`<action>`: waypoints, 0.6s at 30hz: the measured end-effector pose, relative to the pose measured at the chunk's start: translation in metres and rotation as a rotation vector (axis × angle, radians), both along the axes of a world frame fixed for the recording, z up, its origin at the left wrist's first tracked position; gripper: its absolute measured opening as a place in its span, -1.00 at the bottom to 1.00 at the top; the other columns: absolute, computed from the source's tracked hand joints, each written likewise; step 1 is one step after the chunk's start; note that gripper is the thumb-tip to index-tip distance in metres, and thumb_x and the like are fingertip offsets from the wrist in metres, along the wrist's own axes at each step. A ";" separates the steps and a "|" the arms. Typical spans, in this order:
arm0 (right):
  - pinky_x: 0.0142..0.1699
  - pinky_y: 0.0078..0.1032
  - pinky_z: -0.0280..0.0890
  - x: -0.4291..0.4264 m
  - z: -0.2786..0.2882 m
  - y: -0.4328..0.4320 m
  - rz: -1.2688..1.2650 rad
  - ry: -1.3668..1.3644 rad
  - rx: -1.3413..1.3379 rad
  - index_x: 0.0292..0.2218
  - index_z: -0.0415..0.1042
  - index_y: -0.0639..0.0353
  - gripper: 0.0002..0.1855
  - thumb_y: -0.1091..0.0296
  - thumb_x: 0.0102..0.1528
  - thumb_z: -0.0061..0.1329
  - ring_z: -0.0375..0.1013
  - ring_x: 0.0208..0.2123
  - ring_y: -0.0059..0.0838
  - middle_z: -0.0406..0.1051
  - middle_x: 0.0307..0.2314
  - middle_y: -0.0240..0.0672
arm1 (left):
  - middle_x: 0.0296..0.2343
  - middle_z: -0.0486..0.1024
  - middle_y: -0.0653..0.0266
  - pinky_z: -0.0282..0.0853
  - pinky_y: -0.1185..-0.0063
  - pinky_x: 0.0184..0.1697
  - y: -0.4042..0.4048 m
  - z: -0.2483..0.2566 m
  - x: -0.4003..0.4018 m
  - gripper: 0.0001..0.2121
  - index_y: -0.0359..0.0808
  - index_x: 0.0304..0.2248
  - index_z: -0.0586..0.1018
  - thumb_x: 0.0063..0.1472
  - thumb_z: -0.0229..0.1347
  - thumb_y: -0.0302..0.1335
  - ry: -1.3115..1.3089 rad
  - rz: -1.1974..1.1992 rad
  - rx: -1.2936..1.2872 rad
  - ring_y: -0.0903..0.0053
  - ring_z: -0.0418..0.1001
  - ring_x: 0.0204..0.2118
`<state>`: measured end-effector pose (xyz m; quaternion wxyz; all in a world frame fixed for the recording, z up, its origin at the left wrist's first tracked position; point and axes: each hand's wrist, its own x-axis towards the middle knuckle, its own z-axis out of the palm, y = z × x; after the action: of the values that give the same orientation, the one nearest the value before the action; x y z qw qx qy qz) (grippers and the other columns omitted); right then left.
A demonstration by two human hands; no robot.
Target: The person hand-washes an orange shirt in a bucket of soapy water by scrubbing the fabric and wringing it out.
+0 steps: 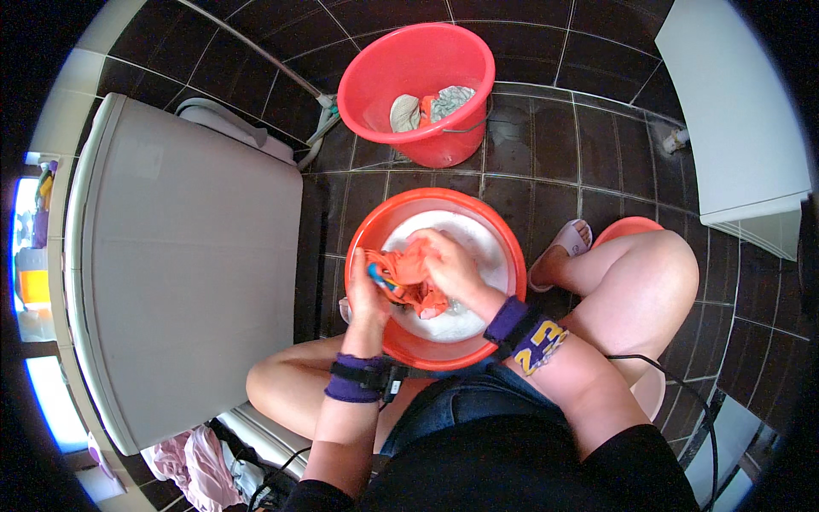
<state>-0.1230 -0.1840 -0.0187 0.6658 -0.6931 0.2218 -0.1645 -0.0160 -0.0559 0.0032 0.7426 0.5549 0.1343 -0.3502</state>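
Observation:
Between my knees stands a round orange-red plastic basin (517,281) filled with white suds (492,256). Over the foam my two hands hold a wet orange cloth garment (409,265) that has a blue and multicoloured patch on its left side. My left hand (368,291) supports that patterned side, near the basin's left rim. My right hand (451,265) grips a bunched part of the cloth from the right, its fingertips partly hidden in the folds. The garment's lower part hangs at the suds, and its full shape cannot be made out.
A red bucket (457,150) holding wet cloths (453,102) stands ahead on dark floor tiles. A white appliance (192,256) fills the left side, with pink clothes (208,461) below it. At the right hangs a white cabinet (736,115). A black cable (704,403) runs from my right arm.

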 end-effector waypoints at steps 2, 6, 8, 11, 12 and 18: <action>-0.20 -0.29 0.32 -0.003 0.032 0.023 -0.101 -0.058 -0.007 -0.31 0.38 0.15 -0.76 0.42 -0.10 -0.04 0.41 -0.28 -0.13 0.38 -0.37 -0.14 | -0.53 0.37 0.39 0.38 0.58 -0.40 -0.012 -0.020 -0.015 -0.67 -0.18 -0.42 0.43 0.29 -0.12 -0.09 -0.037 0.059 0.099 0.59 0.38 -0.47; -0.35 -0.18 0.34 -0.010 0.066 0.049 -0.144 -0.185 -0.454 -0.41 0.37 0.03 -0.77 0.26 -0.15 0.11 0.42 -0.43 -0.13 0.34 -0.41 -0.24 | -0.52 0.39 0.37 0.38 0.56 -0.37 -0.006 -0.061 -0.023 -0.65 -0.14 -0.45 0.42 0.30 -0.18 -0.06 0.140 -0.105 -0.346 0.59 0.38 -0.47; -0.38 -0.18 0.34 -0.010 0.054 0.040 -0.127 -0.080 -0.453 -0.42 0.37 0.02 -0.77 0.18 -0.11 0.10 0.43 -0.46 -0.14 0.35 -0.43 -0.27 | -0.50 0.41 0.35 0.39 0.54 -0.34 -0.008 -0.058 -0.027 -0.65 -0.14 -0.45 0.43 0.30 -0.19 -0.07 0.202 -0.112 -0.383 0.58 0.40 -0.45; -0.44 -0.22 0.34 -0.003 0.015 0.012 -0.225 0.096 -0.429 -0.42 0.39 0.03 -0.76 0.08 -0.01 0.02 0.45 -0.50 -0.14 0.39 -0.46 -0.24 | -0.46 0.45 0.35 0.41 0.52 -0.29 -0.049 -0.002 -0.053 -0.68 -0.19 -0.35 0.43 0.33 -0.22 -0.14 0.074 0.063 -0.018 0.52 0.44 -0.38; -0.44 -0.22 0.34 -0.004 0.005 0.008 -0.239 0.098 -0.491 -0.42 0.39 0.03 -0.76 0.08 -0.01 0.01 0.45 -0.50 -0.14 0.40 -0.45 -0.24 | -0.44 0.45 0.34 0.40 0.52 -0.26 -0.051 -0.004 -0.052 -0.69 -0.20 -0.33 0.43 0.33 -0.22 -0.16 0.160 0.033 -0.038 0.51 0.44 -0.37; -0.46 -0.19 0.31 -0.003 0.037 0.030 -0.188 -0.086 -0.425 -0.51 0.36 0.07 -0.84 0.21 -0.07 0.00 0.44 -0.54 -0.11 0.40 -0.55 -0.20 | -0.33 0.45 0.25 0.39 0.44 -0.14 0.000 -0.100 -0.010 -0.74 -0.23 -0.24 0.41 0.31 -0.20 -0.24 -0.482 -0.560 -0.197 0.43 0.44 -0.24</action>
<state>-0.1264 -0.1542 0.0184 0.4956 -0.7863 0.2171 -0.2984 -0.0259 -0.0557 -0.0968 0.6780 0.5626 -0.2352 -0.4104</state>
